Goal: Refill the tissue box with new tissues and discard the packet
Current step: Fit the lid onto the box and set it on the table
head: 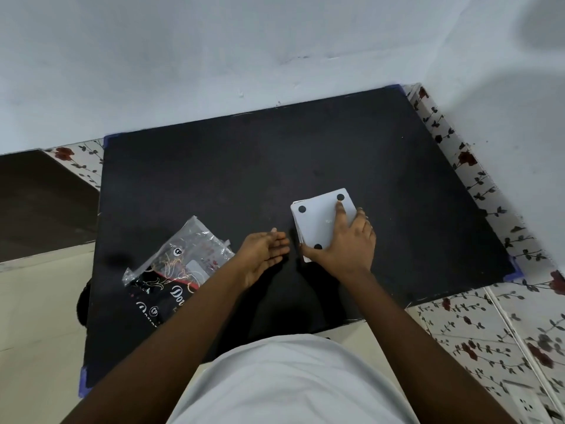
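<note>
A white square tissue box (319, 220) lies on the black mat (244, 166), its upturned face showing black round pads at the corners. My right hand (345, 243) presses flat on it, fingers spread over its near right part, thumb at the near edge. My left hand (264, 254) hovers open just left of the box, palm turned toward it, holding nothing. The clear and black plastic tissue packet (180, 264) lies crumpled on the mat to the left, partly under my left forearm.
The mat covers a table set against a pale wall (214, 56). Floral-patterned covering (477, 179) shows along the right and near right edges. A dark surface (39, 203) lies beyond the left edge. My white shirt fills the bottom of the view.
</note>
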